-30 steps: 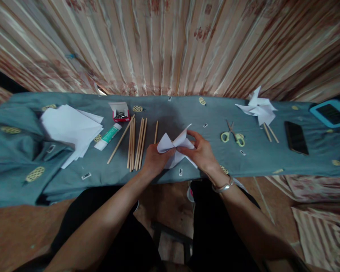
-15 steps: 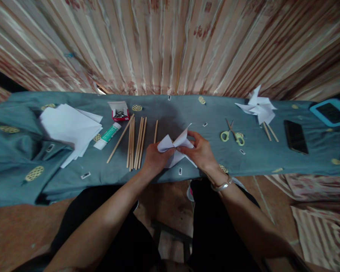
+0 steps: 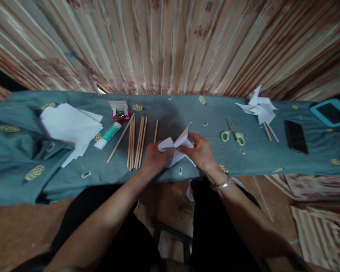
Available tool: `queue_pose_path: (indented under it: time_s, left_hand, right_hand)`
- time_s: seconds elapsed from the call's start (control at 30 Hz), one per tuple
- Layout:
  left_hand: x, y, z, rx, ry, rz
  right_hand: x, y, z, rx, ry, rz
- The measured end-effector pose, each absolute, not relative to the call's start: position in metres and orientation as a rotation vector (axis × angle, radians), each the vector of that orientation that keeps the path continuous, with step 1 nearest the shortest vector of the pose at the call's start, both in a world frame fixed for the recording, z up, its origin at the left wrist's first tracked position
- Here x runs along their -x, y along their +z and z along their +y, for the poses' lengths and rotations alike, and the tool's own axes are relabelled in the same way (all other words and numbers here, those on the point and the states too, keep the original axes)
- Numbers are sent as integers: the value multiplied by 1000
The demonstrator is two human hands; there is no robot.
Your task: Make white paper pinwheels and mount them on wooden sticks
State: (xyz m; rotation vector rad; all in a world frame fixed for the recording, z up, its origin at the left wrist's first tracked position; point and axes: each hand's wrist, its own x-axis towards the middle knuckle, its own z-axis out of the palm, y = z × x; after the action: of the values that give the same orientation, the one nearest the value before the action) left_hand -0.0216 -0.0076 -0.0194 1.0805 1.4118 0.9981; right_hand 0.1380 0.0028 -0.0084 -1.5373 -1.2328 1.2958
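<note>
A folded white paper sheet (image 3: 174, 159) is pinched near its middle by the left hand (image 3: 155, 158) and right hand (image 3: 203, 152) over a grey-green cloth-covered surface (image 3: 187, 111), its curled corners (image 3: 183, 137) liable to be sprung loose if either hand's pressure is eased.

Cloth-covered table (image 3: 184, 109) with paper (image 3: 69, 126), sticks (image 3: 137, 143), scissors (image 3: 239, 139), phone (image 3: 296, 136)
</note>
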Motion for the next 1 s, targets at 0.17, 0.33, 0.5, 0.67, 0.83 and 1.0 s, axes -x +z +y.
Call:
queue_pose_path:
  time_s: [0.17, 0.33, 0.5, 0.67, 0.83, 1.0]
  left_hand:
    - [22, -19, -8, -1078, 995, 1409]
    - [21, -12, -8, -1046, 981, 1444]
    - [21, -11, -8, -1040, 969, 1448]
    - [22, -17, -8, -1015, 1001, 1396]
    - [22, -14, -6, -964, 1023, 1407]
    - [20, -10, -3, -888, 1057, 1373]
  right_hand:
    - [-138, -11, 3, 1534, 1311, -1214]
    - [-138, -12, 2, 1522, 1323, -1207]
    - [-136, -12, 2, 1503, 1351, -1178]
    - [-134, -13, 2, 1504, 1311, -1183]
    - [-136, -13, 4, 1478, 1256, -1254]
    - [-141, -13, 7, 1467, 1272, -1234]
